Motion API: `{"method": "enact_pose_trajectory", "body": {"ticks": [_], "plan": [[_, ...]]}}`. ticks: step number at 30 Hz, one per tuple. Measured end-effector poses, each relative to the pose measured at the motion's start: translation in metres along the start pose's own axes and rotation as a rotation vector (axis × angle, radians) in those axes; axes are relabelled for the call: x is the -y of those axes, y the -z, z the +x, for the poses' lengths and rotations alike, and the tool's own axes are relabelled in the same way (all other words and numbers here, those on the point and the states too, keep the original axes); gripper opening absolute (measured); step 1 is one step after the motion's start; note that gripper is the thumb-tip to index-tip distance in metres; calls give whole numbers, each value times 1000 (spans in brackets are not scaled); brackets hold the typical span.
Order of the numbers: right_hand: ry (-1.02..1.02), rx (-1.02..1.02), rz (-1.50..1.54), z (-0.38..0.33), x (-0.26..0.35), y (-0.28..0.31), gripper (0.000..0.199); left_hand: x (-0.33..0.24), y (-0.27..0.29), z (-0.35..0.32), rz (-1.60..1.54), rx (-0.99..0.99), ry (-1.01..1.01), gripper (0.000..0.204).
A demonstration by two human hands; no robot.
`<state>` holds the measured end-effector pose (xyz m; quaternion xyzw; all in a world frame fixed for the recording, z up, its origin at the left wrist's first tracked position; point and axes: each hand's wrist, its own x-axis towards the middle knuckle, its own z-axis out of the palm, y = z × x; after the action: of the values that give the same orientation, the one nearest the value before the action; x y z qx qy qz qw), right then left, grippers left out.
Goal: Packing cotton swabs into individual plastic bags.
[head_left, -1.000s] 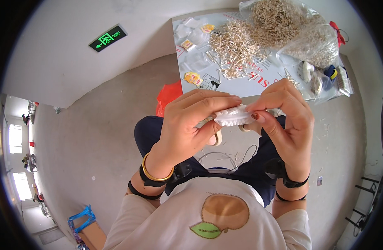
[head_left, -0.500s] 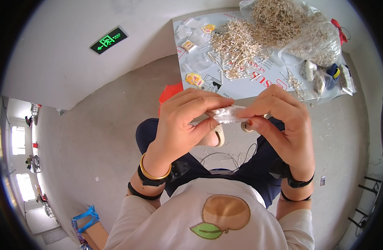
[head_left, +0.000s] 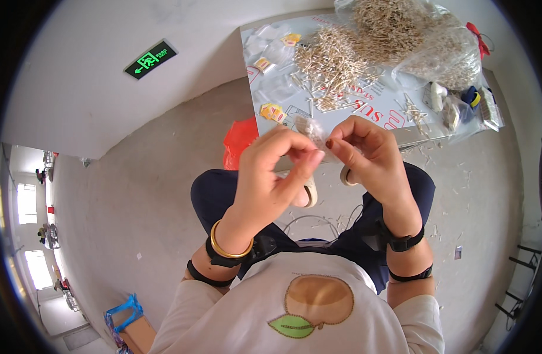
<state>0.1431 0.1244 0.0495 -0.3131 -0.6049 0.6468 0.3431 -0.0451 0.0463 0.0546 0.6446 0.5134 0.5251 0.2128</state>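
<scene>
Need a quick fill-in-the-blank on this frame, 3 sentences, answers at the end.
1. Both hands pinch a small clear ____ between them, left hand and right hand.
2. The gold bangle sits on the ____ wrist.
3. The loose pile of thin pale sticks lies on the ____.

Missing words: bag; left; table

The small bag pinched between left hand and right hand is thin, clear, glossy plastic. The tabletop carries a smooth, glossy printed sheet. The large bags are transparent, crinkled film over pale, matt sticks. The bangle is polished gold-coloured metal. The floor is matt, rough concrete.
</scene>
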Motion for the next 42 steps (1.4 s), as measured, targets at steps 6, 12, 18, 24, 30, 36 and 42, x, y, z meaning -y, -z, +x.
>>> {"method": "enact_pose_trajectory", "body": {"ticks": [6, 12, 18, 24, 30, 36, 42], "plan": [[344, -41, -400, 6, -7, -9, 10, 1, -6, 0, -81, -7, 253, 16], [89, -81, -39, -3, 2, -5, 9, 8, -4, -6, -89, -49, 167, 13], [260, -156, -157, -12, 17, -7, 11, 9, 6, -6, -11, -80, -140, 20], [404, 13, -373, -16, 41, -1, 10, 23, 20, 15, 190, 322, -259, 60], [733, -109, -787, -28, 52, -11, 32, 17, 11, 7, 29, 181, -220, 52], [752, -214, -984, -33, 56, -17, 34, 16, 8, 6, 77, 91, -264, 55], [793, -243, -992, -29, 55, -23, 36, 7, 9, 5, 168, 57, -281, 57]]}}
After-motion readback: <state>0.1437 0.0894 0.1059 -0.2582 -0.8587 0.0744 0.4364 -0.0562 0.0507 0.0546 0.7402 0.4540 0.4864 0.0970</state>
